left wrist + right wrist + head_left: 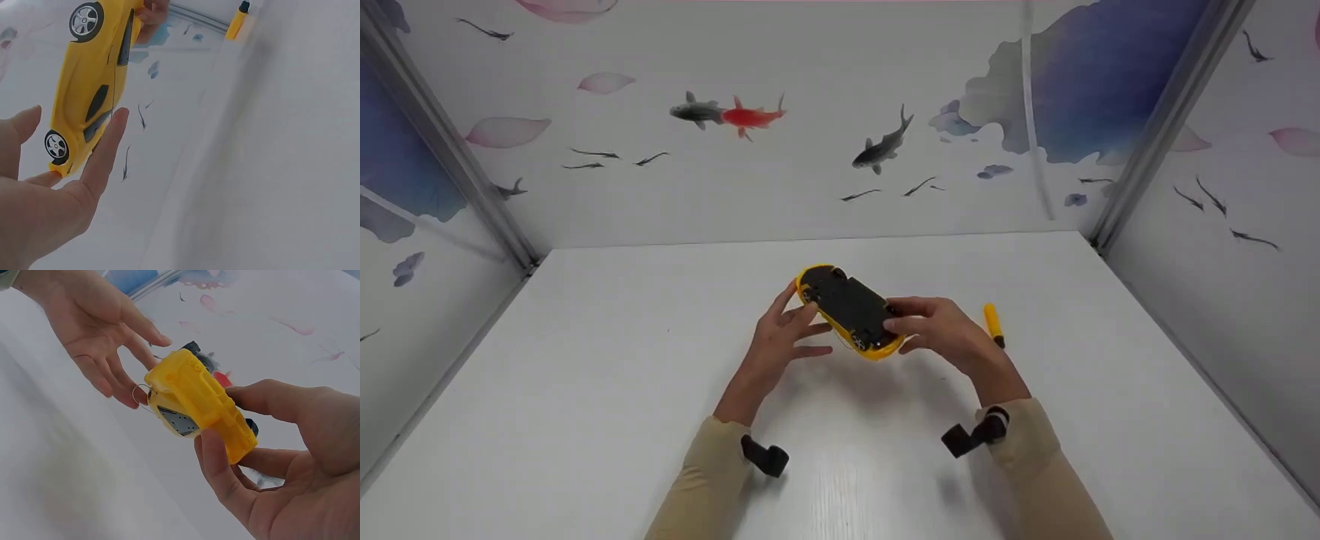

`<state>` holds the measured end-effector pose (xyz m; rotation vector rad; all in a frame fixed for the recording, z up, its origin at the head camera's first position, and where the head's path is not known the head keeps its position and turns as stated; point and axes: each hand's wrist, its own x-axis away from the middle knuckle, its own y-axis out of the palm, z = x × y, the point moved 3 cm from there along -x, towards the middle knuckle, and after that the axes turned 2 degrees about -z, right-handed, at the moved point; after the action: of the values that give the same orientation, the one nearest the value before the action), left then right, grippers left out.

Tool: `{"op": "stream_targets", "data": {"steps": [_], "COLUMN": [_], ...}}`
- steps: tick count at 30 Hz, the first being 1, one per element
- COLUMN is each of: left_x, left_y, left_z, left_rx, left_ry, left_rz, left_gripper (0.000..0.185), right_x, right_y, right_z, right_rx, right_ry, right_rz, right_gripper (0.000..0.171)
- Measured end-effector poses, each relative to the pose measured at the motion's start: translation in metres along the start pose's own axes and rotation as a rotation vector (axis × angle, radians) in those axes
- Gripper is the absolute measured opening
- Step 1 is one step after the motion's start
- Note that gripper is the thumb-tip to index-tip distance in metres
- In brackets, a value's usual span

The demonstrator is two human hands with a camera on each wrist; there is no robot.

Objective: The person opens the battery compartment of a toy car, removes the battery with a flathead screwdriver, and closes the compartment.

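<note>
A yellow toy car (849, 309) is being held above the white table (585, 390), turned so that its black underside is facing up toward the head camera. The right hand (941, 330) is gripping one end of the car, thumb curled over one side and fingers wrapped round the other, as the right wrist view is showing; this grip is carrying the car's weight and is keeping the base exposed. The left hand (781, 330) is standing beside the car's other side with its fingers straight and slightly spread. In the left wrist view one fingertip (119, 115) is lying against the car's side (84, 90), so the hand is steadying rather than holding. A thin wire loop (139, 391) is hanging from the car's end between the two hands; what it is attached to cannot be made out. A yellow tool with a black tip (994, 325) is lying on the table just beyond the right hand, apart from the car. The walls (780, 150) around the table are bearing a fish print.
</note>
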<state>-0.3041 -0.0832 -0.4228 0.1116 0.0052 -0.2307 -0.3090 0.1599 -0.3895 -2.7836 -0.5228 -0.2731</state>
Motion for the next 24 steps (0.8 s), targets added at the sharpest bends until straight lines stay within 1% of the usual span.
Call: {"op": "stream_targets", "data": {"steps": [4,6,9,11,13,17,20,24], "left_x": [0.001,0.001,0.001,0.001,0.001,0.0,0.0,0.0], "left_y": [0.004,0.005,0.005,0.004,0.003,0.001,0.0,0.0], "left_z": [0.0,0.0,-0.001,-0.001,-0.001,-0.001,-0.001,-0.001], "left_rx": [0.008,0.028,0.066,0.086,0.085,0.084,0.109,0.112], "left_ry": [-0.01,-0.013,-0.002,0.006,0.012,0.002,-0.005,-0.008], "left_rz": [-0.041,-0.055,-0.059,-0.044,-0.019,0.056,0.102,0.121], "left_gripper": [0.084,0.087,0.085,0.081,0.078,0.073,0.069,0.065], "right_x": [0.003,0.004,0.004,0.004,0.004,0.005,0.006,0.009], "right_y": [0.005,0.007,0.011,0.012,0.014,0.017,0.019,0.019], "right_z": [-0.002,-0.003,-0.003,-0.004,-0.004,-0.005,-0.008,-0.01], "right_rx": [0.008,0.004,0.0,0.0,0.005,0.026,0.034,0.01], "right_ry": [-0.001,-0.006,-0.014,-0.016,-0.023,-0.045,-0.062,-0.062], "right_rz": [-0.016,-0.033,-0.057,-0.066,-0.076,-0.085,-0.092,-0.102], "right_gripper": [0.056,0.055,0.055,0.054,0.054,0.056,0.057,0.056]}}
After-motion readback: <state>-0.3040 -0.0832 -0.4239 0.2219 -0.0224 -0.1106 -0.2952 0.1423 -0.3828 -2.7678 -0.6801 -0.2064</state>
